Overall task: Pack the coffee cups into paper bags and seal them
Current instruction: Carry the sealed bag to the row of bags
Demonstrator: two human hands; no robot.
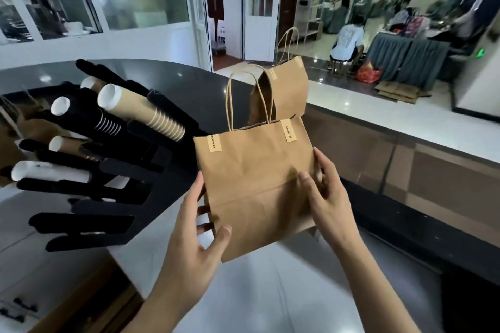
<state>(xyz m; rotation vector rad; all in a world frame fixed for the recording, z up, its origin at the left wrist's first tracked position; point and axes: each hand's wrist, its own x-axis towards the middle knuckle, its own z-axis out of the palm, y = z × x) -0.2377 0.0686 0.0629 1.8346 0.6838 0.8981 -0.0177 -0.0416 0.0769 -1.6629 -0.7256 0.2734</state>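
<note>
Flat brown kraft paper bag (254,178) with twisted paper handles, held upright between both hands, handles up, long axis near vertical, tilted slightly. Left hand (194,227) gripping lower left edge, fingers hidden behind; right hand (324,197) pinching right side. Beyond hands, second brown paper bag (284,89) standing open on black table (189,84), partly hidden.

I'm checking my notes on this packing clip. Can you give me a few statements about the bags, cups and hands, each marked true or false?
1. Both hands, left and right, hold the front paper bag. True.
2. The front bag's top bears two stickers. True.
3. No second bag is in view. False: another bag stands behind it.
4. The cups stand upright on the counter. False: they lie stacked in a black rack.
</note>
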